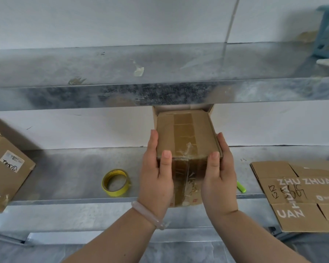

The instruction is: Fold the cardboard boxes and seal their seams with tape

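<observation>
Left hand (157, 168) and right hand (218, 171) clasp the taped box (184, 133), thumbs on top; fingers probably curled beneath.

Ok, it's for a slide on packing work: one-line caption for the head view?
Left hand and right hand grip a taped cardboard box over a metal shelf, yellow tape roll to its left.

both hands (158, 171) grip taped box (186, 137), tape roll (115, 182) left
</observation>
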`<state>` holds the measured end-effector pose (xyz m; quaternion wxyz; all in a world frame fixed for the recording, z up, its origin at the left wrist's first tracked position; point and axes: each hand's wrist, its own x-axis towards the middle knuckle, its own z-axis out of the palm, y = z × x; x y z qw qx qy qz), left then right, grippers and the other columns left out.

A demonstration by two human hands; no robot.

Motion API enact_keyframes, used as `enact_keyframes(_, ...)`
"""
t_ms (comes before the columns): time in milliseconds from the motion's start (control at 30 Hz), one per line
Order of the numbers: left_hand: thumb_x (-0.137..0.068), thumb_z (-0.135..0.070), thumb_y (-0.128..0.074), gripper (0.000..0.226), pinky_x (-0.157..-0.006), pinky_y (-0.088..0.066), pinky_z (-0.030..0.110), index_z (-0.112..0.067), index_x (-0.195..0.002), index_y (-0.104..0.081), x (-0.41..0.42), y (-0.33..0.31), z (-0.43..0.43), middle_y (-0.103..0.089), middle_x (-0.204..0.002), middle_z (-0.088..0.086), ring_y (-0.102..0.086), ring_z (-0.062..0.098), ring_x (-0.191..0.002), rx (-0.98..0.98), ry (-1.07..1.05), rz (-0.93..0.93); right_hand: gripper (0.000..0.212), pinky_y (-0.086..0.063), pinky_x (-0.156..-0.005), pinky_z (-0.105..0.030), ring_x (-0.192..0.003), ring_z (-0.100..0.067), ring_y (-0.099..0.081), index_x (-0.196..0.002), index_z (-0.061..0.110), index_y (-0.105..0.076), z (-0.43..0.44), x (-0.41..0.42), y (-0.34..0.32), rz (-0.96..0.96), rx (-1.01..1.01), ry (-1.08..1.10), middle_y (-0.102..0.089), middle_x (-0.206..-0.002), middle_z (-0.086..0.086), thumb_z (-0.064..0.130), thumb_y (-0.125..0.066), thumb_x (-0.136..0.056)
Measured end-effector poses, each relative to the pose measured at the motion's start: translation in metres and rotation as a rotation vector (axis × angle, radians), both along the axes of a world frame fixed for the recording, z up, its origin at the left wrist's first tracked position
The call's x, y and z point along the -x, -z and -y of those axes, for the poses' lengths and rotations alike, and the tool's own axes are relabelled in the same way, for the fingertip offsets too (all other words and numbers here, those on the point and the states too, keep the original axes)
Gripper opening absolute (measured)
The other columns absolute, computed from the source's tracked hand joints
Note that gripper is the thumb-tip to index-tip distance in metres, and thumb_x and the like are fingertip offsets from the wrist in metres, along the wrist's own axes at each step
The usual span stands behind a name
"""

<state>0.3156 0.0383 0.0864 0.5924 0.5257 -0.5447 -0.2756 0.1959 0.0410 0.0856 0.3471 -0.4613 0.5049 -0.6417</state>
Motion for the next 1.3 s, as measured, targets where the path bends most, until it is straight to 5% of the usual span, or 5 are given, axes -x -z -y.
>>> enact_keyframes(200,-0.086,-0.052,-0.055,0.065,-0.110,-0.039,0.037,-0.038,-0.143,-0.029,-0.002,0.003,0.001,-0.031,-0.154,-0.006,-0.034,0.006,-0.138,0.061,0.066,0.034,0.066,-0.051,-0.100,-0.034,-0.124,-0.004,-0.052,-0.138,0.058,-0.032,-0.001,0.006,0.005,-0.042,0.024,-0.100,-0.052,-0.136,0.015,0.060,-0.063,-0.080)
enact_keyframes(833,-0.092,-0.059,-0.032,0.048,-0.115,-0.029,0.030,-0.065,-0.137,-0.019,-0.005,-0.004,-0.002,-0.030,-0.141,-0.043,-0.031,-0.012,-0.134,-0.088,0.181,-0.215,0.044,-0.031,-0.117,-0.037,-0.137,0.008,-0.033,-0.134,0.072,-0.028,0.002,0.014,0.005,0.080,-0.057,-0.234,-0.035,-0.146,0.035,0.050,-0.032,-0.096)
enact_keyframes(967,-0.094,-0.052,-0.037,0.056,-0.097,-0.040,0.008,-0.056,-0.142,-0.009,-0.007,-0.004,-0.003,-0.030,-0.129,-0.054,-0.038,-0.020,-0.122,-0.084,0.188,-0.047,0.044,-0.034,-0.100,-0.003,-0.126,0.026,-0.030,-0.134,0.071,-0.019,0.000,0.021,0.003,0.036,-0.084,-0.308,-0.030,-0.136,0.052,0.055,-0.030,-0.096)
enact_keyframes(1067,-0.091,-0.058,-0.038,0.063,-0.108,-0.041,0.030,-0.047,-0.148,-0.014,-0.015,-0.004,0.000,-0.032,-0.147,-0.026,-0.037,-0.003,-0.132,-0.079,0.183,0.080,0.047,-0.030,-0.079,0.010,-0.107,0.039,-0.031,-0.136,0.069,-0.016,0.001,0.034,0.003,-0.047,-0.161,-0.344,-0.033,-0.121,0.062,0.062,-0.028,-0.091)
enact_keyframes(1300,-0.071,-0.082,-0.048,0.092,-0.115,-0.020,0.041,-0.051,-0.148,-0.007,-0.034,-0.021,0.003,0.002,-0.160,-0.016,-0.006,0.012,-0.147,0.080,0.070,0.772,0.067,-0.018,-0.122,-0.039,-0.148,-0.011,-0.020,-0.155,0.039,-0.017,-0.015,0.068,0.040,-0.189,-0.488,-0.392,-0.022,-0.160,0.015,0.064,-0.025,-0.093)
